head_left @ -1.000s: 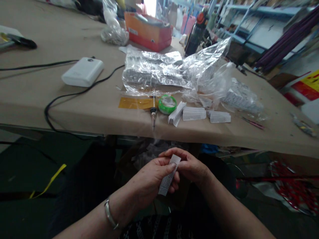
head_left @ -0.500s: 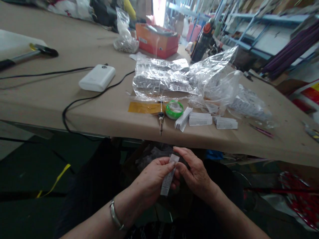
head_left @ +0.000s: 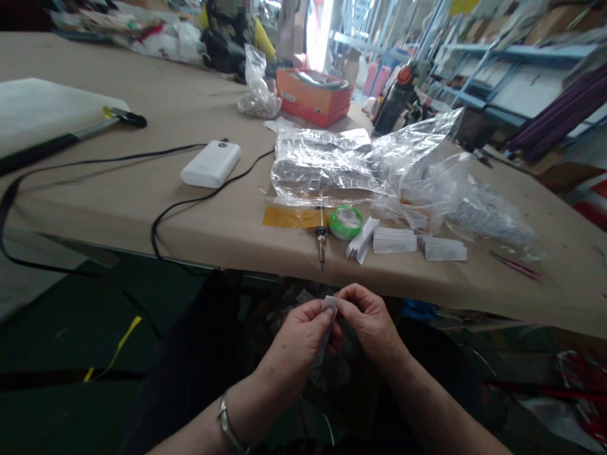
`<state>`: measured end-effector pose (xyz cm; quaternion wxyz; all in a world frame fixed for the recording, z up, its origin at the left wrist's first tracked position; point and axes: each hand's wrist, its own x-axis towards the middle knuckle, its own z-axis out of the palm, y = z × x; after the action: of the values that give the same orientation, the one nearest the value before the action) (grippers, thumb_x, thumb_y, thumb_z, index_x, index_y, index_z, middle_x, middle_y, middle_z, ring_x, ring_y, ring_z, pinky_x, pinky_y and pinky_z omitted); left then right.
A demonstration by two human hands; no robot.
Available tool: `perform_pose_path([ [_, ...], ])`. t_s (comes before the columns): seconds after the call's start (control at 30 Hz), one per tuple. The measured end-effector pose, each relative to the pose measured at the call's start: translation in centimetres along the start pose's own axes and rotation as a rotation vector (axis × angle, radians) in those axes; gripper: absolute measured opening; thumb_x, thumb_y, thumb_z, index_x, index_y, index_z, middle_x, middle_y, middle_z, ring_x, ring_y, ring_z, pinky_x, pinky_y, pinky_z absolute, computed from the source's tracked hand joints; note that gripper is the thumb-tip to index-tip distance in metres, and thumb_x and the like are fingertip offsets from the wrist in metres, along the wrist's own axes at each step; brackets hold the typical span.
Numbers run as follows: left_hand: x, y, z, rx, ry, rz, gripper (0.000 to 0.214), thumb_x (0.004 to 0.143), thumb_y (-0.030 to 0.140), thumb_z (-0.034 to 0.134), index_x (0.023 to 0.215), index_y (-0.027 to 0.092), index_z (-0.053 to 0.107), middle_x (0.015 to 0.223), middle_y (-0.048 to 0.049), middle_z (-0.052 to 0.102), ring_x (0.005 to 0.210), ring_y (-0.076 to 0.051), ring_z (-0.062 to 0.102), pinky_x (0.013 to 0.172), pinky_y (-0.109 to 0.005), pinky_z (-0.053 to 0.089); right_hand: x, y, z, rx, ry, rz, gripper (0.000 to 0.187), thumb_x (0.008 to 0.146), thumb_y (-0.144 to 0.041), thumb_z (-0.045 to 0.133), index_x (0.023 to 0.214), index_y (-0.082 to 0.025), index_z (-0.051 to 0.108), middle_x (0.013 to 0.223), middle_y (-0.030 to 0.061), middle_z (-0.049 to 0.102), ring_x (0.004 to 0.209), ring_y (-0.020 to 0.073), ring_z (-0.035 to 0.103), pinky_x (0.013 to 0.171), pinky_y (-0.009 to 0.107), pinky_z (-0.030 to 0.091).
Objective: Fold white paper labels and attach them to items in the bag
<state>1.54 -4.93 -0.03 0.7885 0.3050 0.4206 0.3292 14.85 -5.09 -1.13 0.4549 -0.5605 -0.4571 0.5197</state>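
Observation:
Below the table's front edge, my left hand (head_left: 303,328) pinches a narrow white printed label strip (head_left: 324,344) between thumb and fingers. My right hand (head_left: 370,319) is closed at the strip's upper end, thumb and forefinger pressed together on its edge. Part of the strip is hidden behind my left fingers. On the table just beyond lie a soldering iron (head_left: 322,243) with its tip toward me, a round green-rimmed tub (head_left: 346,222), and several stacks of similar white strips (head_left: 394,241).
Crumpled clear plastic bags (head_left: 332,164) cover the table's middle. A white power bank (head_left: 211,163) and black cable lie left, tweezers (head_left: 515,265) right. An orange box (head_left: 315,98) stands farther back. Amber tape (head_left: 289,217) lies by the iron. A person is partly visible at the back.
My right fingers, spread beside the strip before, have closed on its upper end. The strip has tilted so that less of its printed face shows. The whole view has shifted slightly.

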Motion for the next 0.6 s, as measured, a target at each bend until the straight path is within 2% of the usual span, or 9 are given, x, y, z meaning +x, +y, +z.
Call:
perform_pose_path([
  [0.13,0.1,0.2,-0.4,0.046,0.021,0.071,0.022,0.080,0.032,0.058,0.070,0.013,0.060,0.057,0.0012,0.056,0.050,-0.007,0.046,0.049,-0.018,0.035,0.5,-0.4,0.5,0.022,-0.027,-0.031,0.012,0.076,-0.028,0.061,0.071,-0.017,0.058,0.060,-0.0038,0.056,0.053,0.0086,0.049,0.053,0.021,0.041],
  [0.27,0.6,1.0,-1.0,0.168,0.093,0.213,0.017,0.078,0.030,0.061,0.073,0.014,0.065,0.065,-0.0005,0.061,0.060,-0.010,0.051,0.057,-0.020,0.040,1.3,-1.2,0.9,0.022,-0.052,-0.106,0.011,0.076,-0.027,0.059,0.070,-0.017,0.059,0.067,-0.0009,0.061,0.060,0.0109,0.053,0.058,0.023,0.044],
  [0.4,1.0,2.0,-1.6,0.336,0.173,0.342,0.016,0.078,0.029,0.060,0.083,0.016,0.068,0.078,-0.0032,0.068,0.072,-0.015,0.058,0.065,-0.023,0.045,2.2,-1.7,1.0,-0.051,-0.039,-0.156,0.011,0.077,-0.026,0.059,0.072,-0.016,0.060,0.072,0.0005,0.062,0.063,0.0114,0.054,0.062,0.023,0.044],
  [0.6,1.5,3.2,-1.9,0.561,0.280,0.489,0.014,0.079,0.029,0.058,0.080,0.018,0.067,0.073,-0.0017,0.068,0.070,-0.016,0.060,0.064,-0.022,0.045,2.9,-2.2,1.1,-0.187,-0.004,-0.221,0.012,0.079,-0.026,0.057,0.074,-0.016,0.061,0.073,0.0009,0.063,0.065,0.0123,0.054,0.063,0.023,0.044],
])
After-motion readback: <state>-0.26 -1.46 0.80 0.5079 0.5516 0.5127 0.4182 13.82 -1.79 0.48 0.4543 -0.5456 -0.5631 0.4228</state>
